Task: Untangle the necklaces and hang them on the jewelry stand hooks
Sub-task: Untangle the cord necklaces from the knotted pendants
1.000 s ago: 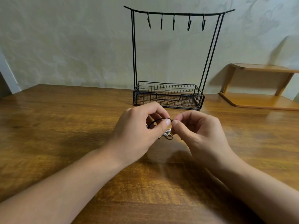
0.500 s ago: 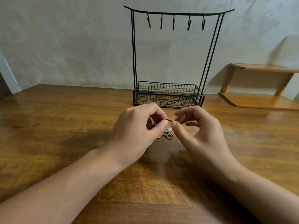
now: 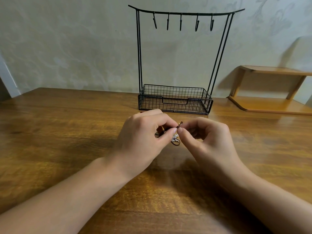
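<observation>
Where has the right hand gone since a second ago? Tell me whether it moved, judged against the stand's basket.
Cannot tell: the right hand sits about where it did below the wire basket, pinching the necklaces.

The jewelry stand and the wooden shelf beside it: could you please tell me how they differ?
The jewelry stand is black wire, tall and narrow, with five bare hooks over a mesh basket. The wooden shelf is solid, light brown wood, lower and wider, with two flat boards. Both stand on the table at the wall.
</observation>
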